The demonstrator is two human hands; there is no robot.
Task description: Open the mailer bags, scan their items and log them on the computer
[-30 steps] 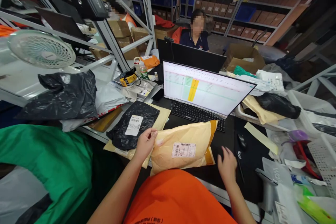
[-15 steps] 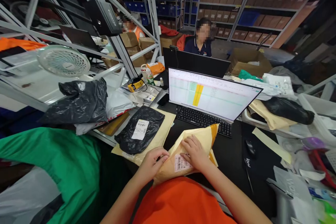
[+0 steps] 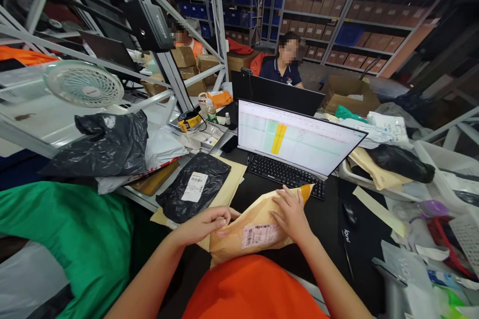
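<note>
A yellow padded envelope (image 3: 247, 224) with a white barcode label (image 3: 260, 235) is tilted up at the desk's front edge, against my orange shirt. My left hand (image 3: 213, 222) pinches its left edge, fingers curled in. On the right end of its face, my right hand (image 3: 292, 212) rests with fingers spread, the tips over the upper edge; it steadies the envelope. Just left lies a black plastic mailer (image 3: 213, 174) with a white label, on top of another yellow envelope (image 3: 239, 175).
Behind the envelope stand a keyboard (image 3: 277, 169) and a lit monitor (image 3: 295, 139). A mouse (image 3: 350, 214) is at right, near white baskets (image 3: 422, 187). At left are a black bag (image 3: 112, 142) and a fan (image 3: 84, 84). A person (image 3: 282, 67) sits behind the monitors.
The envelope has been tilted more upright, its label turning to face me. My left hand has moved left along its edge; my right hand has shifted to the right end. The view turned slightly.
</note>
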